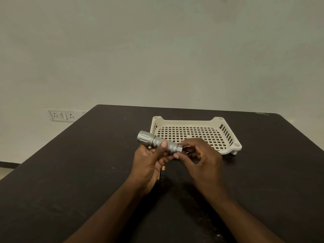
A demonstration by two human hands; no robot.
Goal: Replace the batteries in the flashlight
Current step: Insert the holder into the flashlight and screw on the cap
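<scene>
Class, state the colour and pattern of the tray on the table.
Cream-white tray with a floor of square holes and slotted sides, seen in the head view.

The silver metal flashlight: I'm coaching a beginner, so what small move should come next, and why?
Probably keep twisting the tail end. The left hand grips the silver metal flashlight by its barrel while the right hand pinches its rear end, and a gold-and-black battery waits on the dark table.

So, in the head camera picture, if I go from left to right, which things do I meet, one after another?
Wall socket panel → flashlight head → left hand gripping the flashlight body → right hand at the flashlight's tail end → right corner of the white perforated tray. The battery below the hands overlaps them, so I omit it.
</scene>
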